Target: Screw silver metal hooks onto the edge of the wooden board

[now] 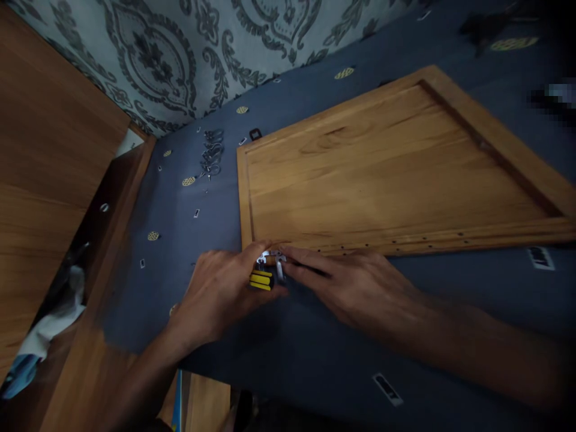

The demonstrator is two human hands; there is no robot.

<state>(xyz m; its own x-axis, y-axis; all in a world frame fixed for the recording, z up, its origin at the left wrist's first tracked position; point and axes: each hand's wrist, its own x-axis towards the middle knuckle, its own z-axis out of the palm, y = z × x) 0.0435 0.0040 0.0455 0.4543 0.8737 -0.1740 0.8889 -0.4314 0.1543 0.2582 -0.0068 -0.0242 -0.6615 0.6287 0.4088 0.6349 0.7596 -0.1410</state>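
Observation:
My left hand (218, 291) is closed round a screwdriver (261, 280) with a yellow-and-black handle; its shaft and tip are hidden. Just above the handle, a small shiny metal fitting (279, 264) sits at the near left corner of a framed wooden panel (360, 180). The fingertips of my right hand (360, 285) press this fitting against the panel's edge, with the index finger stretched toward it. My left thumb and fingers lie close to the same corner. A row of small dark holes runs along the panel's near edge.
Several metal fittings (211, 153) lie in a line on the dark blue patterned cloth (175, 210). A small black square piece (255, 134) rests by the panel's far left corner. A wooden board (54, 120) stands at left, and a patterned curtain (153, 54) hangs behind.

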